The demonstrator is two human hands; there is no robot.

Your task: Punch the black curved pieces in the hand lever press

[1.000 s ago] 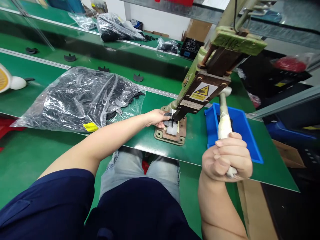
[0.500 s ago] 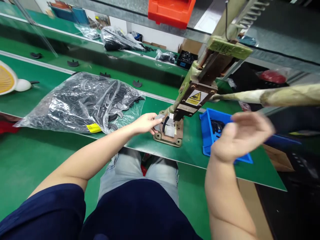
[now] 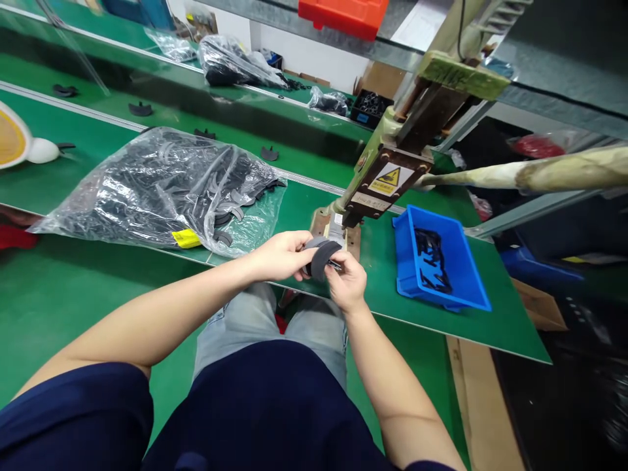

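Note:
My left hand [image 3: 287, 254] is closed on a curved dark-grey part [image 3: 322, 258], holding it from the left. From the other side, my right hand [image 3: 347, 281] pinches the same part near its right edge, and a small shiny bit shows by those fingertips. Both hands are in front of the base [image 3: 354, 243] of a hand press [image 3: 390, 173], above the table's front edge. A warning label [image 3: 390, 178] marks the press head. The underside of the curved part is hidden by my fingers.
A clear bag [image 3: 161, 190] of curved dark parts lies left. Right of the press stands a blue bin [image 3: 444, 261] holding black pieces. The press lever [image 3: 520, 173] sticks out to the right. Behind, several curved parts lie on a green belt [image 3: 171, 121].
My right hand has come down from near the lever to the part. My left hand has drawn the curved part off the press base towards me.

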